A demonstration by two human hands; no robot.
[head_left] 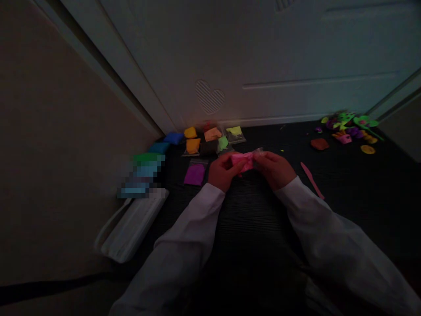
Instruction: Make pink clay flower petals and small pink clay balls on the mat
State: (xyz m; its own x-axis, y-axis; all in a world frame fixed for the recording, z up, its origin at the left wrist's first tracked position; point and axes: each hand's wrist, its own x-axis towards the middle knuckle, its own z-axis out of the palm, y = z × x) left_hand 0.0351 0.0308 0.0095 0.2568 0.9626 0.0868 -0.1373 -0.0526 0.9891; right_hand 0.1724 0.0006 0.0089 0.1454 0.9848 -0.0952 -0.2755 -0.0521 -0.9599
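Note:
Between my two hands, a little above the dark table, is a bag of pink modelling clay (242,160) in clear plastic. My left hand (223,172) is closed on its left side, thumb on top. With pinched fingers my right hand (275,168) grips the clear plastic at the bag's right end. A bag of purple clay (195,174) lies left of my left hand. Just beyond the hands are bags of light green clay (222,143) and pale yellow clay (234,131). To the right of my right hand rests a pink plastic knife (312,179).
More clay bags, orange (193,145) and blue (174,138) among them, lie along the back left. A white power strip (134,228) stands at the left edge. Brown clay (319,144) and small clay flowers (363,121) sit back right, near the white panel (289,57).

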